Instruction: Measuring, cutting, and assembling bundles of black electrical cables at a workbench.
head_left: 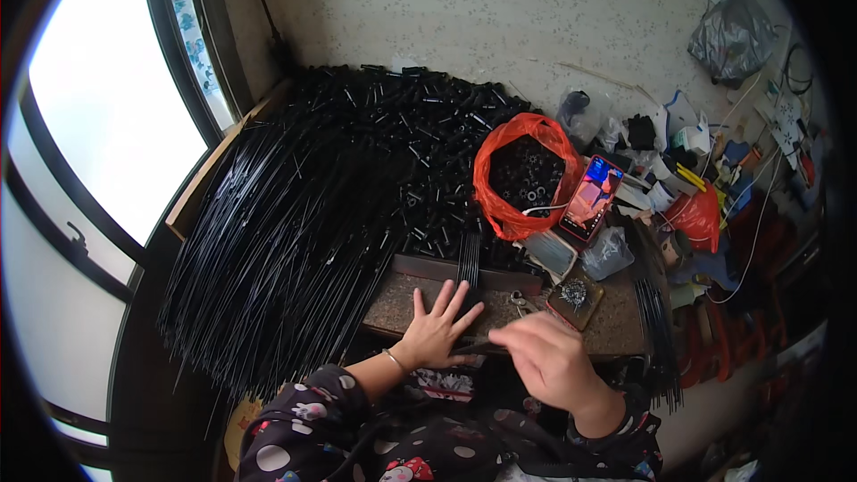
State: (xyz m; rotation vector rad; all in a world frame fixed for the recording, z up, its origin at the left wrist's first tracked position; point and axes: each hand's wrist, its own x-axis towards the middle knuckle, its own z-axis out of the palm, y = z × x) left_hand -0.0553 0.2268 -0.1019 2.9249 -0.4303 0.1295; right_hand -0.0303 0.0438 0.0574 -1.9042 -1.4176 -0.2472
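Observation:
My left hand lies with fingers spread at the front edge of the brown speckled work board. Its fingertips touch the lower end of a small row of thin black rods, which crosses a dark raised bar. To the right, my right hand is closed in a pinch above the board's edge. A dark shape shows between the two hands, but what the right fingers hold is too small to make out. Just beyond that hand sits a shallow tray with a heap of small metal pieces.
Long black rods fan out at left, below a pile of short black parts. A red plastic bag holds small rings. A phone leans beside it. More rods overhang the right edge; clutter lies beyond.

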